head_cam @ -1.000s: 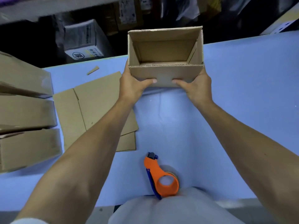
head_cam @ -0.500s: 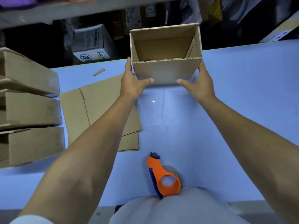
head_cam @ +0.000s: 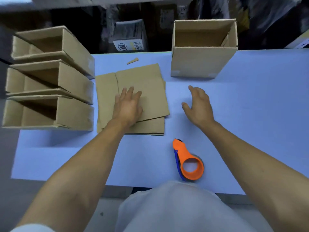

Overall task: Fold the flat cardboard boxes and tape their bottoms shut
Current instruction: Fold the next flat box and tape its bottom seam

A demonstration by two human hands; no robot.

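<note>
Now the left hand [head_cam: 127,106] is lying flat on the pile of flat cardboard [head_cam: 150,91], with its fingers straight and spread out. It is holding nothing; it is only resting on the top sheet. The right hand [head_cam: 198,106] is hanging over the blue table [head_cam: 250,114] just to the right of the pile. Its fingers are loose and a little bent, and it is holding nothing too. It is a bit blurry, so it is hard to say if it is touching the table.

The folded box [head_cam: 200,62] is standing upright at the far side of the table, with its open top facing up. It is sitting well apart from both hands. Bits of tape seem to be showing at its two bottom corners.

Three more boxes [head_cam: 70,84] are lying on their sides in a row at the left end of the table, with their open ends pointing left. They are sitting just beside the pile.

The orange tape holder [head_cam: 189,160] is lying near the front edge of the table, close to the person. A small scrap of cardboard [head_cam: 133,61] is lying behind the pile.
</note>
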